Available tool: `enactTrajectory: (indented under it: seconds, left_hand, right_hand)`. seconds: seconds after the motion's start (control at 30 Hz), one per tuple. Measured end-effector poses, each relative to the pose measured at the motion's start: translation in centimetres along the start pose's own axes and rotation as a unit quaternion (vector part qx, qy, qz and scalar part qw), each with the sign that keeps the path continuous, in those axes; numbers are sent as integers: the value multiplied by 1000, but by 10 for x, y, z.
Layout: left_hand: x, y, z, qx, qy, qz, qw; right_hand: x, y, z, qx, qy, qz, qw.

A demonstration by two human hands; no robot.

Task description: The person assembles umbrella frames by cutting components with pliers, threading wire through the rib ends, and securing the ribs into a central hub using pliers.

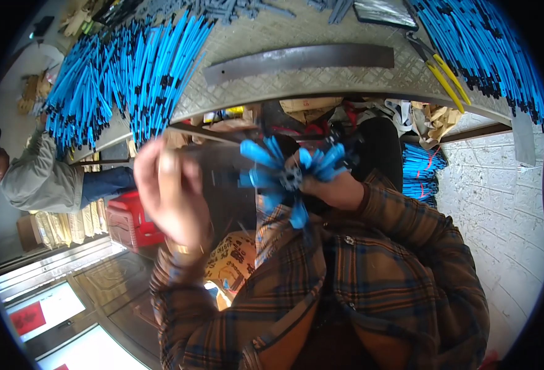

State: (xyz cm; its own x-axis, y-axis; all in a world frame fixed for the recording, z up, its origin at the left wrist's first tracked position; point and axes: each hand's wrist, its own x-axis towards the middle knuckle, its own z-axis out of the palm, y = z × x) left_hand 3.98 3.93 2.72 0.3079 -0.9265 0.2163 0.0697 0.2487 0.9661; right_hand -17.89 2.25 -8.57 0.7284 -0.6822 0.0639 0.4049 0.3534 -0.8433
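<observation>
My right hand [336, 190] is closed around a spread bundle of blue rods [261, 153] with black parts, in front of my chest. The rods fan out from a dark round hub [291, 179] whose open end faces up. Left of the bundle, my left hand [172, 194] is raised and smeared by motion. Its fingers look curled toward the thumb, but whatever they pinch is too blurred to make out. A dark blurred streak lies between this hand and the rods.
Piles of blue rods with black ends [154, 74] cover the table's left; more rods [488, 55] lie at its right. A grey metal strip [303, 61] and yellow-handled pliers [441, 74] rest on it. Another person [43, 176] stands at left near a red stool [133, 219].
</observation>
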Motion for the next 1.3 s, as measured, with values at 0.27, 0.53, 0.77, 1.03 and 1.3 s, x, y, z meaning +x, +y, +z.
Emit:
enactTrajectory:
  seconds: [0.27,0.53,0.77,1.03,1.3]
  left_hand:
    - [-44,-50,58,110,-10,75,991]
    - [-39,-83,36,161,-36,27,986]
    - [-18,-64,8,184,-223,25,957]
    - [-14,-63,14,161,-288,35,943]
    - [-24,-71,19,230,-257,22,938]
  right_hand:
    - [53,34,22,-143,232,-126,954]
    - [36,62,23,-147,219,-119,957]
    - [14,39,16,-356,109,-135,918]
    - [4,38,11,-423,43,-142,894]
    - [-4,13,5,-456,-30,-88,885]
